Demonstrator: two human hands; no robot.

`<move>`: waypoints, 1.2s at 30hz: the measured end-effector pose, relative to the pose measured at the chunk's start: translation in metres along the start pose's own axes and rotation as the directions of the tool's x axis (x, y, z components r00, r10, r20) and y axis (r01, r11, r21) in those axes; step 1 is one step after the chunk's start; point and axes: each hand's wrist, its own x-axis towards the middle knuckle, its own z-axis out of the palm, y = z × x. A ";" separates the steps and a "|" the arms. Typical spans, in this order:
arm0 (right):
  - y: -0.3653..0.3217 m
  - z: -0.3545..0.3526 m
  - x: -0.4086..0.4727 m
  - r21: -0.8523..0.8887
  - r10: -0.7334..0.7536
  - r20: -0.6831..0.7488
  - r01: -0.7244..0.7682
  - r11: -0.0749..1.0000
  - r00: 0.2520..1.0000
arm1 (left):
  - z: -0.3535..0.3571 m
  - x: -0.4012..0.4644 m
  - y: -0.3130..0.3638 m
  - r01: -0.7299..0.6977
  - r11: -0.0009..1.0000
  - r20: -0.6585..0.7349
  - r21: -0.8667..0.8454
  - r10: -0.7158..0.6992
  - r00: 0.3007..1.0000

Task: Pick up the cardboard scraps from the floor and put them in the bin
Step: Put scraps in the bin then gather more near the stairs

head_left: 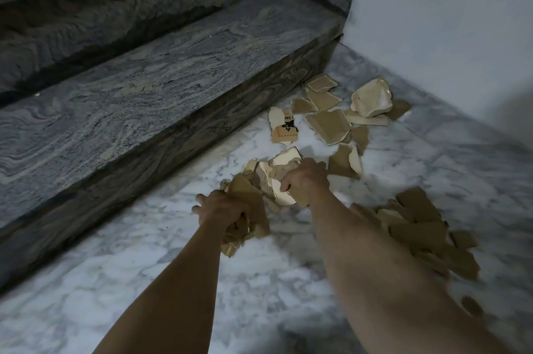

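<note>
**A:** Where are the hands?

**B:** Both bare forearms reach forward and down. The left hand (220, 209), fingers curled, grips a bunch of torn tan cardboard scraps (248, 218). At its one o'clock, the right hand (305, 180) clutches pale cardboard pieces (277, 177).

**A:** And the rest?

**B:** Loose brown scraps (328, 120) lie on the white marble floor (259, 281) at twelve o'clock, beside a grey stone step (144, 94); another pile (427, 232), possibly blurred, sits at three.
</note>
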 end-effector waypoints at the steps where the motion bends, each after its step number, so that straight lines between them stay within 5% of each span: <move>1: 0.003 0.000 -0.002 -0.023 0.015 -0.018 -0.015 1.000 1.000 | -0.002 0.001 0.005 -0.022 0.999 0.001 0.027 0.022 1.000; 7: 0.024 -0.013 -0.018 0.269 -0.008 -0.030 0.016 0.963 1.000 | -0.007 0.011 0.024 -0.117 0.984 0.165 -0.136 0.139 0.976; 11: 0.059 -0.045 -0.045 0.613 0.089 -0.134 0.012 0.790 0.987 | -0.002 -0.008 0.051 -0.195 0.940 0.295 -0.281 0.278 0.914; 15: 0.130 -0.099 -0.088 0.789 0.243 -0.228 0.033 0.613 0.943 | 0.019 -0.041 0.091 -0.296 0.897 0.459 -0.328 0.425 0.780; 20: 0.230 -0.103 -0.126 0.860 0.358 -0.063 -0.131 0.492 0.931 | 0.085 -0.059 0.120 -0.521 0.840 0.677 -0.154 0.474 0.563; 26: 0.252 -0.070 -0.158 0.562 0.464 0.070 -0.419 0.713 0.883 | 0.114 -0.101 0.114 -0.746 0.657 0.676 0.110 0.500 0.540; 29: 0.258 -0.044 -0.154 0.423 0.498 -0.095 -0.418 0.804 0.862 | 0.124 -0.092 0.110 -0.788 0.596 0.669 0.154 0.524 0.527; 36: 0.257 -0.046 -0.157 0.292 0.587 -0.162 -0.530 0.796 0.793 | 0.121 -0.107 0.108 -0.830 0.531 0.631 0.170 0.589 0.505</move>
